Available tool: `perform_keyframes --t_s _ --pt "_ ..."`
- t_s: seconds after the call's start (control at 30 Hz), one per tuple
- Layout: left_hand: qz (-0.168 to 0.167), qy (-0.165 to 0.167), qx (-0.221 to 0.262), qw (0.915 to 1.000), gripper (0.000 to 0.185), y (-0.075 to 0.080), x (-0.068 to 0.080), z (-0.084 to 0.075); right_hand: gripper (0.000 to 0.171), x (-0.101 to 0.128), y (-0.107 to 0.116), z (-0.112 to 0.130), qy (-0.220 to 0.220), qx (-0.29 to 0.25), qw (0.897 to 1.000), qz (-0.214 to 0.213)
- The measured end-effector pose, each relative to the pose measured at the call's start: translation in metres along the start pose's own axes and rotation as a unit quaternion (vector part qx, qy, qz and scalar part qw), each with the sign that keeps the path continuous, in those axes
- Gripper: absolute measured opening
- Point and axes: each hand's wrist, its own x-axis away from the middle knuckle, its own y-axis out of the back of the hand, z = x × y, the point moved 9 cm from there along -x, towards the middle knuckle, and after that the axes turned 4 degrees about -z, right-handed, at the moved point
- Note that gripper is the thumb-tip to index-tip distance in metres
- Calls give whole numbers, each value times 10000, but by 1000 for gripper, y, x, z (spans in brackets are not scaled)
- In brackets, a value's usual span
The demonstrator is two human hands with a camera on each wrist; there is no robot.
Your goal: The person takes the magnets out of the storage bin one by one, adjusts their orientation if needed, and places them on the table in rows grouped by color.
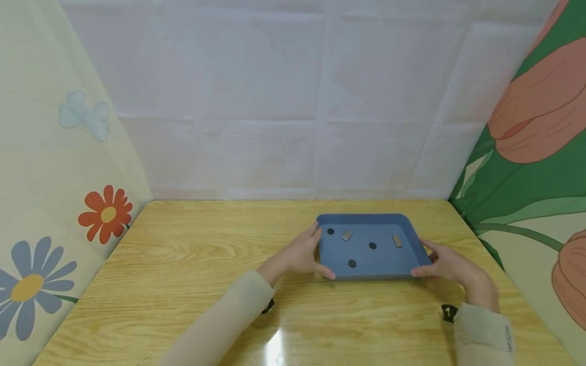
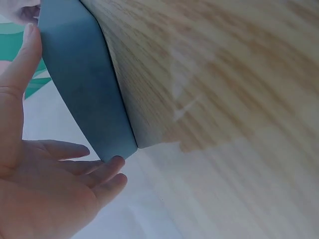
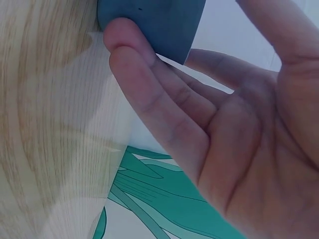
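A shallow blue tray (image 1: 366,219) sits on the wooden table (image 1: 197,264), right of the middle. Inside it lie three black discs (image 1: 352,263) and two small grey bars (image 1: 397,241). My left hand (image 1: 308,254) rests against the tray's left side, thumb at the near corner and fingers at the far end. In the left wrist view the left hand (image 2: 47,189) has straight fingers touching the tray wall (image 2: 82,79). My right hand (image 1: 446,265) touches the tray's right near corner. In the right wrist view the right hand (image 3: 224,134) has its straight fingers laid against the tray (image 3: 159,25).
A white cloth wall (image 1: 293,101) closes the back of the table. A flowered panel (image 1: 55,203) stands along the left edge and a tulip-print panel (image 1: 535,168) along the right. Bare tabletop stretches to the left of the tray and in front of it.
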Motion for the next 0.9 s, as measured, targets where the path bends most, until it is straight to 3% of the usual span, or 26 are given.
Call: perform_keyframes --t_s 0.63,0.9 --pt "-20 -34 -780 9969 125 9 -1 -10 110 1 3 1 94 76 9998 -136" --pt "-463 -186 -859 9951 106 25 -15 -22 112 1 2 -2 8 34 10000 -78"
